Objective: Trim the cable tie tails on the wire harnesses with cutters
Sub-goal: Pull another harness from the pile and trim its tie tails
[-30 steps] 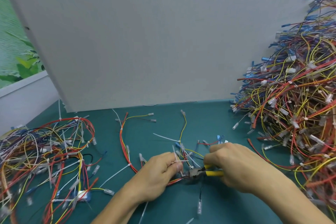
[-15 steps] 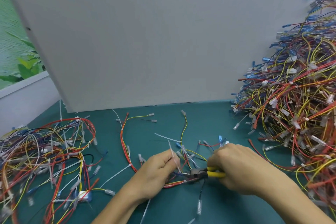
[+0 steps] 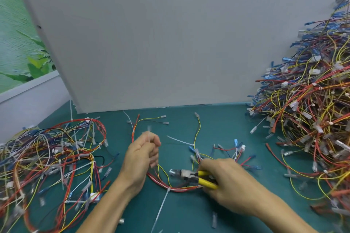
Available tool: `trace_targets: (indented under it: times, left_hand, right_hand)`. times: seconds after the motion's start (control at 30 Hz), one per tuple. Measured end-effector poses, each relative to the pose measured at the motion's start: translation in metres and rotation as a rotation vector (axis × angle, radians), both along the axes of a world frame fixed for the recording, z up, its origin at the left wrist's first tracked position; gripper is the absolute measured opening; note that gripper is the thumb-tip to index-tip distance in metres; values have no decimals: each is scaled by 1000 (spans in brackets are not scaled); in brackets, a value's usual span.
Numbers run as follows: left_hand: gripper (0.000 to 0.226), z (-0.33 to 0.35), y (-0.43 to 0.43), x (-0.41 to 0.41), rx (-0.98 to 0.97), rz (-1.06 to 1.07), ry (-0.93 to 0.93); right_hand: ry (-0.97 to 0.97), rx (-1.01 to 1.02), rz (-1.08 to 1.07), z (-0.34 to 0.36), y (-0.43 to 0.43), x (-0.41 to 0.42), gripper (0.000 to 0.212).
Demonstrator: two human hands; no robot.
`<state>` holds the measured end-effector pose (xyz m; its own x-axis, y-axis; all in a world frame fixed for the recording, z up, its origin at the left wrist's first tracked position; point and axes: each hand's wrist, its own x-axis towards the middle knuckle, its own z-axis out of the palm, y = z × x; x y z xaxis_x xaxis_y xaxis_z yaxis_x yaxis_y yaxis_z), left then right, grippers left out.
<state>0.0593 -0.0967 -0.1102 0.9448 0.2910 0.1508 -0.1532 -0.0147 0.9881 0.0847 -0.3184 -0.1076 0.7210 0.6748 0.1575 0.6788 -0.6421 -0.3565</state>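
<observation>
A wire harness [image 3: 170, 185] of red, yellow and black wires lies on the green mat in front of me. My right hand [image 3: 225, 179] grips yellow-handled cutters [image 3: 191, 175], whose jaws point left just above the harness. My left hand [image 3: 144, 155] is lifted to the left of the cutters and pinches a thin white cable tie tail [image 3: 149, 134] that sticks up from its fingers. Another white tie tail [image 3: 161, 208] runs down from the harness bundle toward me, and one more [image 3: 179, 141] lies behind it.
A large heap of harnesses [image 3: 310, 115] fills the right side. A flatter pile of harnesses [image 3: 53, 162] with white ties covers the left. A grey board [image 3: 151, 43] stands upright behind the mat. Bare green mat [image 3: 189, 219] shows near me.
My left hand has come away from the harness, moving up and left with a white tie tail. The cutters have drawn back slightly from the bundle.
</observation>
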Motion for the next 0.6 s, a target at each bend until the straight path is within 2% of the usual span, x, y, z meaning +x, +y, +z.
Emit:
trace_targets:
  times: [0.03, 0.13, 0.17, 0.23, 0.37, 0.6]
  left_hand:
    - [20, 1, 4, -2, 138, -32, -16]
    - [24, 3, 11, -9, 745, -217, 11]
    - [28, 2, 10, -10, 852, -309, 47]
    - [28, 1, 3, -12, 965, -420, 72]
    - [30, -5, -11, -10, 1143, -455, -101]
    - [22, -12, -20, -8, 1227, -486, -270]
  right_hand:
    - [-10, -9, -14, 0, -3, 3, 9]
    - [-11, -41, -38, 3, -16, 14, 6]
    - [-1, -50, -48, 5, -21, 17, 6]
    - [14, -66, -69, 8, -30, 23, 9]
    - [56, -53, -78, 10, -39, 30, 12]
    - [81, -55, -78, 11, -41, 31, 11]
